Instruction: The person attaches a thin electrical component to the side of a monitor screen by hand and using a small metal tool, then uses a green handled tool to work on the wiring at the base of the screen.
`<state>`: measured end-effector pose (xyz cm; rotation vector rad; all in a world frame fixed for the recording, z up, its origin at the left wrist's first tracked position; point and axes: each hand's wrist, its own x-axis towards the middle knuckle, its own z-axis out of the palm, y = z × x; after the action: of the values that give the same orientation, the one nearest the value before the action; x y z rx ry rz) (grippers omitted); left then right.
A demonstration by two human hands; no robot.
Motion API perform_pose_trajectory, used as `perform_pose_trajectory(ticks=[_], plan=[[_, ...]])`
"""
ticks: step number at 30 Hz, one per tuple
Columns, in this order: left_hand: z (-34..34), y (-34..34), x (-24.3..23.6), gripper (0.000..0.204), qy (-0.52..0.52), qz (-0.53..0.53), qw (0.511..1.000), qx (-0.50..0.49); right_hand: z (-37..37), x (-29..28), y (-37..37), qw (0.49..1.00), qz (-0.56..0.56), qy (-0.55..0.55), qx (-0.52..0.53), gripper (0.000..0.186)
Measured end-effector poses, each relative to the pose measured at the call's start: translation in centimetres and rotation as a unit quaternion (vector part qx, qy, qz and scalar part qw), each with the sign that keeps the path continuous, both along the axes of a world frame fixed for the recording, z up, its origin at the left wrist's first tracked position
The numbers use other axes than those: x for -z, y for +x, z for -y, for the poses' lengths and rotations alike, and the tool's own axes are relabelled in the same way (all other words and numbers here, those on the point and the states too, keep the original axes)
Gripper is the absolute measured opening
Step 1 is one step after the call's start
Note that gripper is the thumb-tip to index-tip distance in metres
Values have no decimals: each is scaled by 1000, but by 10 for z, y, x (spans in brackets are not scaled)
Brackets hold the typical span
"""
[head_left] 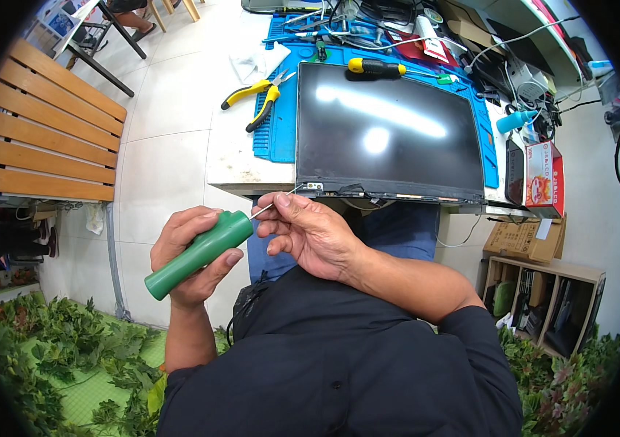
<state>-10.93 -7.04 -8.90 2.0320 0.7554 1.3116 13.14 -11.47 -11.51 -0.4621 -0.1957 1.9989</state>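
Observation:
My left hand (pixel 192 244) is wrapped round a green cylindrical hand tool (pixel 197 256); a thin metal shaft (pixel 260 213) sticks out of its upper end. The thumb and forefinger of my right hand (pixel 314 237) close on that shaft, the other fingers curled loosely. Its tip points at the near left corner of a dark flat display panel (pixel 390 138), by a small metal bracket (pixel 313 187); whether it touches cannot be made out. The panel lies face up on a blue work mat (pixel 275 138). Black tape and a thin strip run along its near edge.
Yellow-and-black pliers (pixel 269 98) lie left of the panel, and a yellow-and-black screwdriver (pixel 375 68) rests across its far edge. Tools and cables crowd the bench's back. A red-and-white box (pixel 545 178) stands at the right. A slatted wooden bench (pixel 48 131) is at the left.

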Motion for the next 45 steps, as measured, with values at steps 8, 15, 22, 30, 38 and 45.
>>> perform_pose_trajectory(ticks=[8, 15, 22, 30, 38, 45], plan=[[0, 3, -4, 54, 8, -9, 1000, -1, -1, 2, 1, 1000, -22, 2, 0, 39], [5, 1, -5, 57, -23, -19, 1000, -4, -2, 2, 1, 1000, -27, -4, 3, 40], [5, 1, -4, 56, -25, -21, 999, -4, -3, 3, 0, 1000, -30, -5, 4, 40], [4, 1, -2, 55, -25, -13, 1000, 0, -3, 3, 0, 999, -32, -4, 5, 39], [4, 2, -1, 54, -29, -9, 1000, -2, -3, 2, 0, 1000, -29, -3, 5, 40], [3, 2, 0, 53, -33, -7, 999, 0, -4, 2, 1, 1000, -26, 1, 2, 40]])
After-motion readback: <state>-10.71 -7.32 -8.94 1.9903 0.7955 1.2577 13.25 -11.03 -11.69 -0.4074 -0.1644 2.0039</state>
